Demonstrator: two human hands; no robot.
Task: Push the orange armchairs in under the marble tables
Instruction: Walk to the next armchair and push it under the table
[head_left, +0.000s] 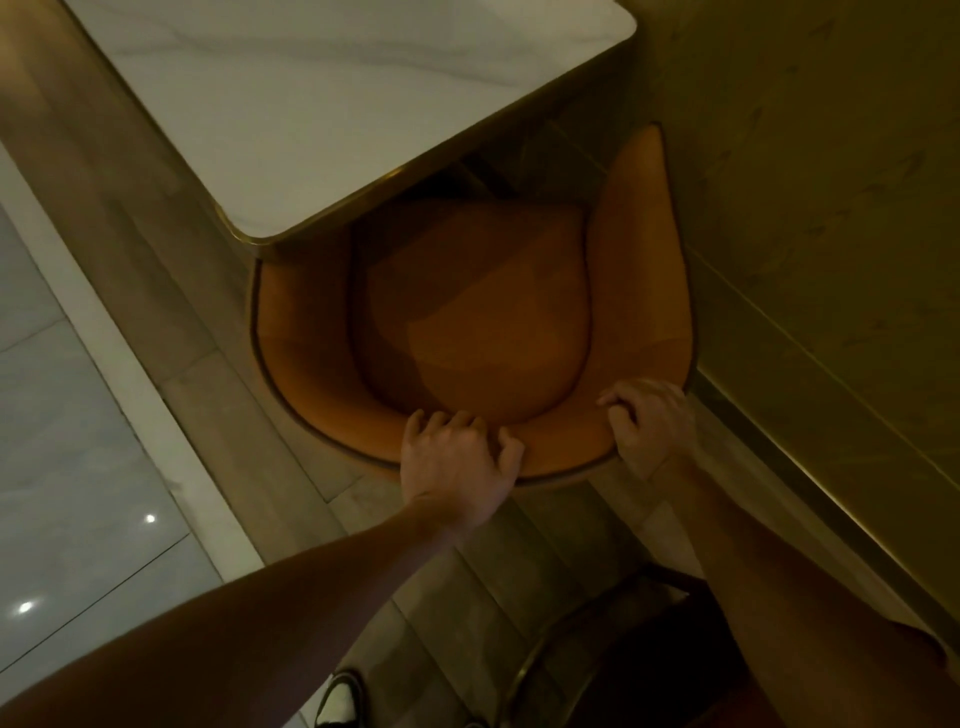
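An orange armchair (467, 322) was seen from above, its front tucked beneath the near edge of a white marble tabletop (291, 104) with a brass-coloured rim. The front of the seat was hidden in shadow under that edge, while the curved backrest remained out on the near side. The chair's right arm lay just beside an olive-coloured wall (831, 208) on the right.

Both hands were placed on the top of the backrest. The left hand (457, 452) was laid over the near middle of the rim, its fingers curled over the padded edge and its thumb pressed onto the top of the rim to the right. The right hand (649, 423) was closed round the rim at the near right corner, close to the wall, with the fingers bent over the top. Both bare forearms were stretched forward from the near edge of the view.

The chair stood on a wood-toned floor (156, 270). To the left, pale glossy tiles (62, 467) were bordered by a light strip. A shoe (340, 699) was partly visible at the near edge.
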